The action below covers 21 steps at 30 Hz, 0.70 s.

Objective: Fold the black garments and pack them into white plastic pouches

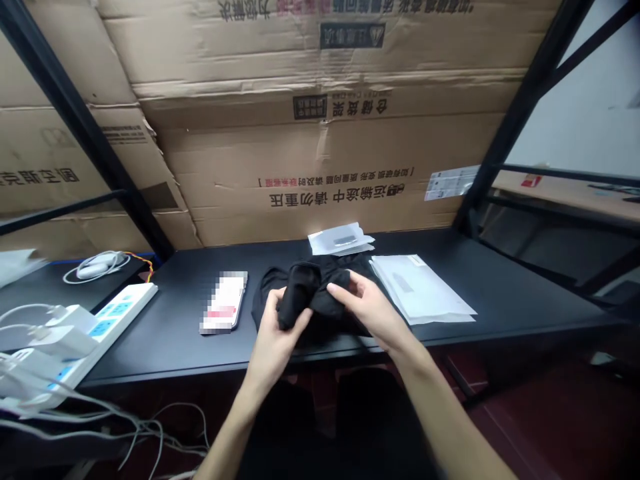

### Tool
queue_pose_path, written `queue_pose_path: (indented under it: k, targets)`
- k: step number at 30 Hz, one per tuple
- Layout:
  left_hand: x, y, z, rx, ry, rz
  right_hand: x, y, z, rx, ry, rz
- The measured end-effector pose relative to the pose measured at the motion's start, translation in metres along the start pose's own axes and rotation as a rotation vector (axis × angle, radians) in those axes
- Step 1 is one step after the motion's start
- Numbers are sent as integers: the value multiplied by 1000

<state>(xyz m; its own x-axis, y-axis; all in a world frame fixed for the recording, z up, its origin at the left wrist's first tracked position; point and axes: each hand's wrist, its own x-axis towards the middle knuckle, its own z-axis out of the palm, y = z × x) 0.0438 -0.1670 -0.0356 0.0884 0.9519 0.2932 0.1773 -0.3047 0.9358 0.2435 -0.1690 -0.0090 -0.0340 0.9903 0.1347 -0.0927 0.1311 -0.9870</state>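
A black cloth garment [315,300] lies bunched on the black desk [150,347], with one part lifted and folded over. My left hand [275,337] grips that folded part from below and the side. My right hand [363,308] rests its fingertips on the top of the cloth, but I cannot tell whether they grip it. A smartphone [223,301] with a pixelated screen lies to the left of the garment, apart from both hands.
White plastic mailers [420,290] lie to the right, and a small white packet [341,240] sits at the back. A white power strip [117,323] with chargers and cables lies at the left. Cardboard [320,153] and black shelf uprights stand behind the desk.
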Motion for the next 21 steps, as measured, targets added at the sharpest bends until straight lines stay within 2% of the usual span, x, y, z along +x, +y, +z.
queue_pose_path:
  k: [2,5,11,14,21]
  targets:
    - [3,0,-2,-90,2,-81,12,-9,-18,25,-32,57]
    - [9,-4,-3,-273,97,-178,30,-19,-43,2,-29,156]
    - [34,-13,-3,-433,169,-261,58,-17,-84,-84,20,184]
    - [46,-14,-2,-460,172,-280,64,-13,-98,-113,37,140]
    - [77,-2,10,-613,146,-261,80,-19,-119,-181,50,-105]
